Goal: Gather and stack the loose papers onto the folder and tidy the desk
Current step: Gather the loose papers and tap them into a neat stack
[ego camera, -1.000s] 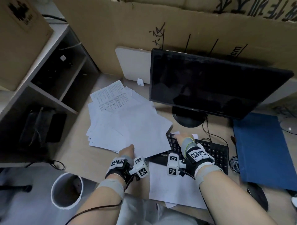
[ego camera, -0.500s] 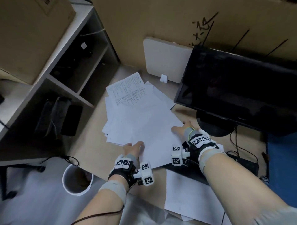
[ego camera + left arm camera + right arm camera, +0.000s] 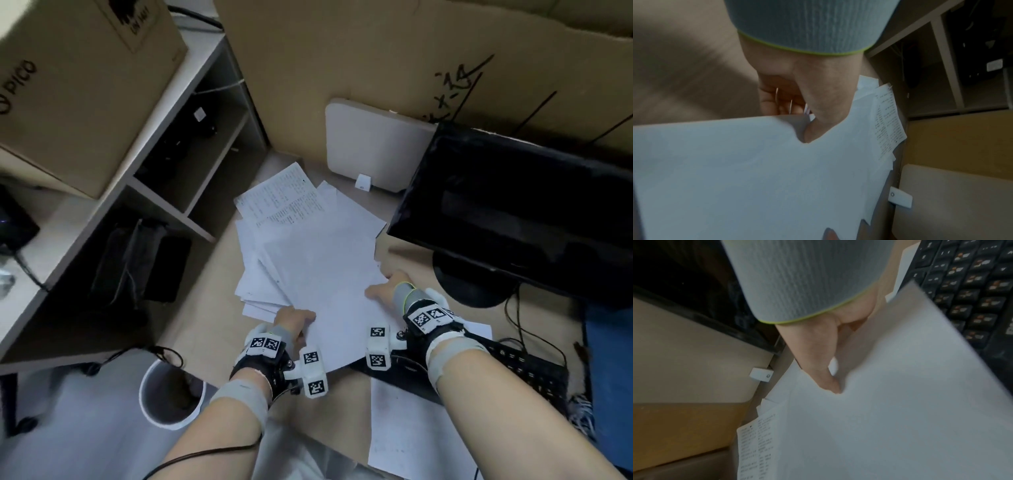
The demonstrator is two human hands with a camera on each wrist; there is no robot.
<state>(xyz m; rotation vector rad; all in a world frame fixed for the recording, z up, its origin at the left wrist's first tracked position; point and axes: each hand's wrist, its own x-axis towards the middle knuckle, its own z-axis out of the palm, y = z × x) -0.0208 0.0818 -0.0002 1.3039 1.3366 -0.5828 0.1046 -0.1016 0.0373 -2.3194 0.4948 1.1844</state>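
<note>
Holding the loose papers [image 3: 318, 260] between both hands, we have them fanned in an untidy pile on the desk [image 3: 205, 301], ahead of our fingers and spreading away toward the cardboard wall [image 3: 342, 68]. Beyond our right fingertips stands the black monitor [image 3: 513, 205], and left of our left fingers sits the open shelf unit [image 3: 164, 192]. Behind our right wrist lies the keyboard [image 3: 520, 370], part of it under the nearest sheet. The blue folder [image 3: 613, 377] lies well to the right of our right hand, past the keyboard. One more loose sheet [image 3: 411, 431] lies behind both hands, at the desk's near edge. A white bin [image 3: 171, 394] stands below and behind our left wrist.

Our left hand [image 3: 293, 323] pinches the near edge of the top sheets: in the left wrist view the thumb [image 3: 824, 113] presses on top and the curled fingers [image 3: 777, 100] go under the paper. Our right hand [image 3: 385, 291] grips the right edge likewise, thumb [image 3: 822, 366] on top; its other fingers are hidden beneath the sheet.
</note>
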